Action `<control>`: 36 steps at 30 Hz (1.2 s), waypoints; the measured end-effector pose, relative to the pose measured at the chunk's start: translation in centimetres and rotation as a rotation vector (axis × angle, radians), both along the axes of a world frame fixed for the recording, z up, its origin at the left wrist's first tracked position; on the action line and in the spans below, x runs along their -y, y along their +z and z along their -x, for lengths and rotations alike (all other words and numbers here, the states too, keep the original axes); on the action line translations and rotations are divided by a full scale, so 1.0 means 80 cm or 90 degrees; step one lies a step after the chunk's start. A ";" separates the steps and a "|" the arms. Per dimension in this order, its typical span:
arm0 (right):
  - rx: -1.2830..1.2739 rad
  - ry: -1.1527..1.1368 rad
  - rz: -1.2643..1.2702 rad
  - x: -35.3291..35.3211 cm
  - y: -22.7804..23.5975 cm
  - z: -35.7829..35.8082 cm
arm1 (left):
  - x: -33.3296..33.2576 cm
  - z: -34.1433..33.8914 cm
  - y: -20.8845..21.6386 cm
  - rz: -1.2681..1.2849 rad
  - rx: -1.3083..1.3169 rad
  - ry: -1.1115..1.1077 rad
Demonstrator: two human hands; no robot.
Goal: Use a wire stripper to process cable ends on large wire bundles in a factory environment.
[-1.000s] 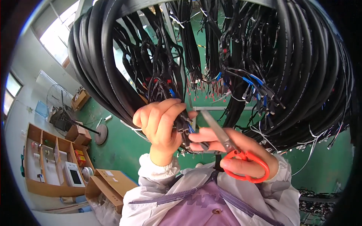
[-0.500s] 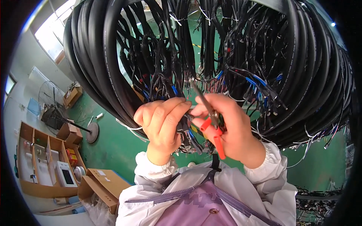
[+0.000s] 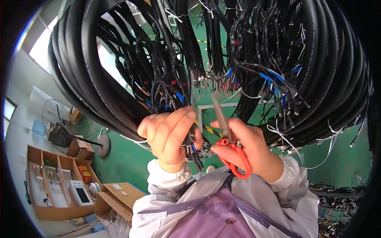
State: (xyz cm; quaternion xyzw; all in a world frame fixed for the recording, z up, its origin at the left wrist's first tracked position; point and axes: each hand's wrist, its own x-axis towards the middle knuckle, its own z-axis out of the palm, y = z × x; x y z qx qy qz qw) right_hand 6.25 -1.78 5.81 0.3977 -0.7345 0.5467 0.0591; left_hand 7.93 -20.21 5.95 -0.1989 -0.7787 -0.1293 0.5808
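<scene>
Red-handled scissors (image 3: 223, 126) are in my right hand (image 3: 254, 147), with the blades pointing up and away from me. A finger or thumb passes by the red loops. My left hand (image 3: 168, 137) is closed around a bundle of thin black cables (image 3: 194, 156), whose ends stick out below the fingers, some with blue wire showing. Between the blades and the left hand there is a gap. Just beyond my left hand hang black-sleeved wire branches (image 3: 170, 85) with blue and white ends. The part of the bundle inside my left fist is hidden.
Thick black cable coils (image 3: 85, 51) hang at the left, and more coils (image 3: 333, 75) at the right. Loose wire ends (image 3: 283, 91) dangle near the right coil. A wooden shelf box (image 3: 59, 182), a cardboard box (image 3: 121, 194) and a standing fan (image 3: 59, 119) are at the left.
My right hand has moved slightly right and down with the scissors, away from my left hand. The scissor loops have turned into clearer view. My left hand keeps its grip.
</scene>
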 end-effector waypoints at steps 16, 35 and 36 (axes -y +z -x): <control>0.248 0.034 0.133 0.005 -0.006 -0.009 | 0.001 0.004 -0.002 -0.021 0.015 -0.016; -0.474 -0.221 -0.110 -0.001 -0.001 0.019 | 0.009 0.008 -0.009 0.022 0.018 -0.022; -0.473 -0.220 -0.110 0.000 -0.001 0.018 | 0.009 0.008 -0.009 0.022 0.018 -0.021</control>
